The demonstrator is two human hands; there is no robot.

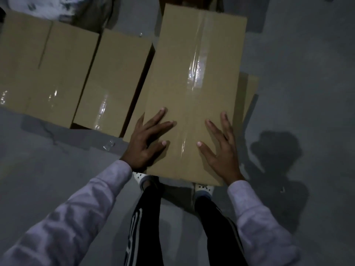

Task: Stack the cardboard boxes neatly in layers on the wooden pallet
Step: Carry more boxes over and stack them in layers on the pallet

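Cardboard lies under both palms. The left hand (pixel 146 143) rests flat with fingers spread at the near left edge of the top box (pixel 192 83), its heel hanging slightly over the side. The right hand (pixel 221 150) lies flat and spread near the right edge. Neither grips anything.

The top box fills the centre of the frame. Its long axis runs away from the person toward the upper edge, leaning slightly right, and a tape seam (pixel 197 64) follows that line. Both hands sit on the near end, about equally close, so most of the box lies beyond them; any squaring push would probably go forward along that axis.

A lower box (pixel 249 87) shows beneath it at the right, so the top box seems not yet flush. Left of centre stands a neighbouring box (pixel 113 79), with a dark gap between, and another box (pixel 38 70) at the far left. Grey floor (pixel 297 64) surrounds them; the wooden pallet cannot be made out.
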